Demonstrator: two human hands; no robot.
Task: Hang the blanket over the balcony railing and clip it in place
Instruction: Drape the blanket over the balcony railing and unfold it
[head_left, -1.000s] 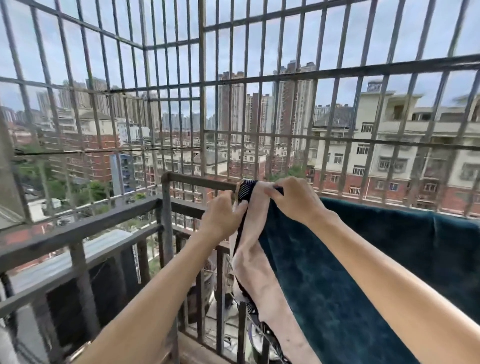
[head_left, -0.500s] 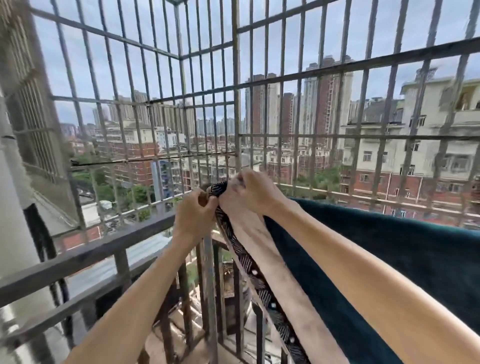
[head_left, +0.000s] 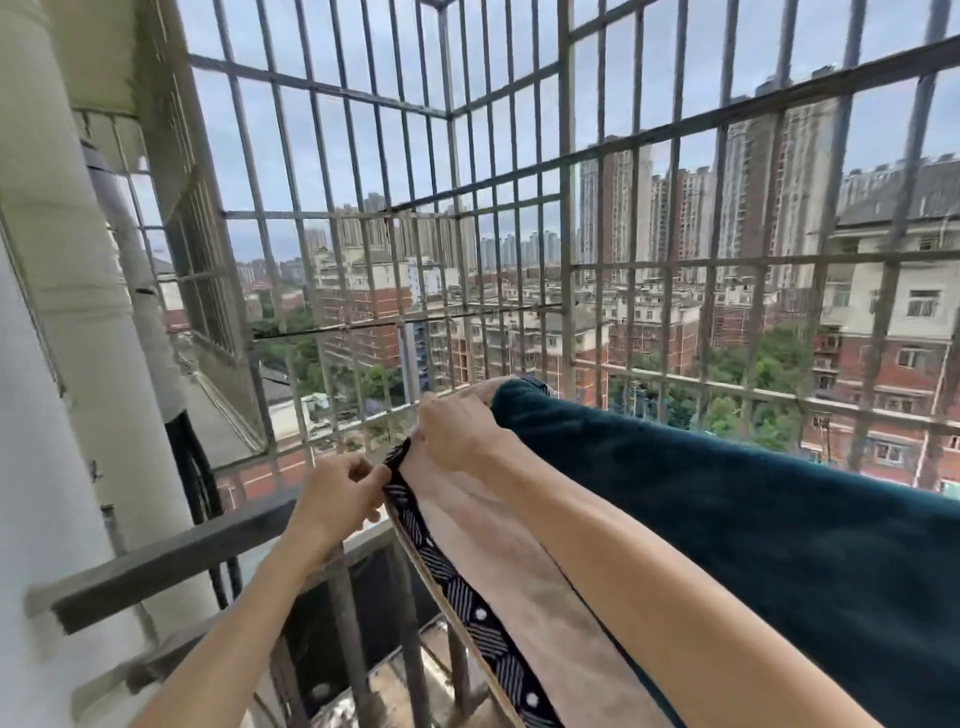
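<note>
Both hands work the corner: left hand (head_left: 340, 493) pinches the patterned trim (head_left: 467, 597), right hand (head_left: 457, 434) clutches the teal blanket (head_left: 727, 519), which is draped over the balcony railing (head_left: 171, 561). Pull that edge taut and square before clipping. No clip in sight. The security grille (head_left: 566, 260) crowds close behind, with a drainpipe (head_left: 135, 291) at left.

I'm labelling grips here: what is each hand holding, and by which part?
Both hold the blanket at its left end. The left hand pinches the patterned border strip near its top; the right hand grips the folded top corner beside it.
</note>
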